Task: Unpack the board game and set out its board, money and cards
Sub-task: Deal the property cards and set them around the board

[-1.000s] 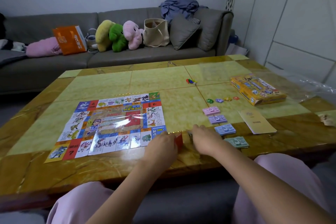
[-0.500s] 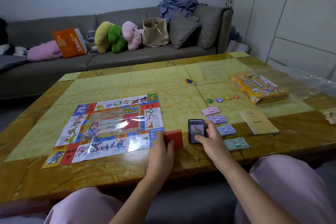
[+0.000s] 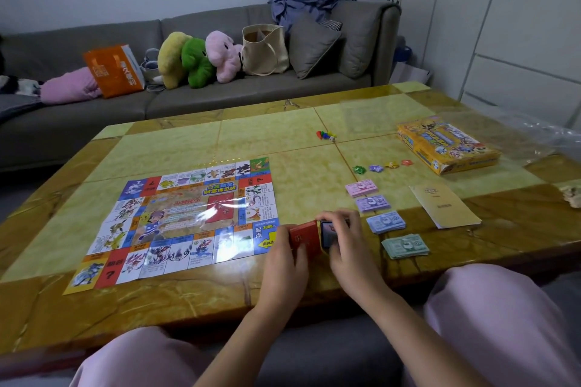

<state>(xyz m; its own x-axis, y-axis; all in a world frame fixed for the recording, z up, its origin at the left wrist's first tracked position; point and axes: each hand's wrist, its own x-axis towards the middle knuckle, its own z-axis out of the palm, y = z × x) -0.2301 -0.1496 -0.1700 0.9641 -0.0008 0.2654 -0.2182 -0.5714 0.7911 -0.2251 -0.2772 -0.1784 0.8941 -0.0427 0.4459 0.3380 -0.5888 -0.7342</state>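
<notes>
The paper game board [image 3: 188, 220] lies flat on the left half of the marble table [image 3: 283, 141]. My left hand [image 3: 284, 256] grips a red card deck [image 3: 303, 237] at the board's near right corner. Right beside it, my right hand [image 3: 347, 243] curls over a dark card deck [image 3: 327, 234], which it partly hides. Several money stacks lie in a column to the right: pink [image 3: 361, 188], purple [image 3: 372, 203], blue [image 3: 386, 222] and green [image 3: 405, 246]. The yellow game box [image 3: 446, 144] sits at the far right.
A yellow booklet [image 3: 445, 206] lies right of the money. Several small coloured tokens [image 3: 382, 165] and a cluster of pawns with a die [image 3: 326, 135] sit further back. Clear plastic wrap [image 3: 540, 135] lies by the box. A grey sofa [image 3: 220, 94] with plush toys and bags stands behind.
Both hands lifted their decks into view a moment ago; now they have brought the red and dark decks close together, side by side, and my right hand covers more of the dark deck.
</notes>
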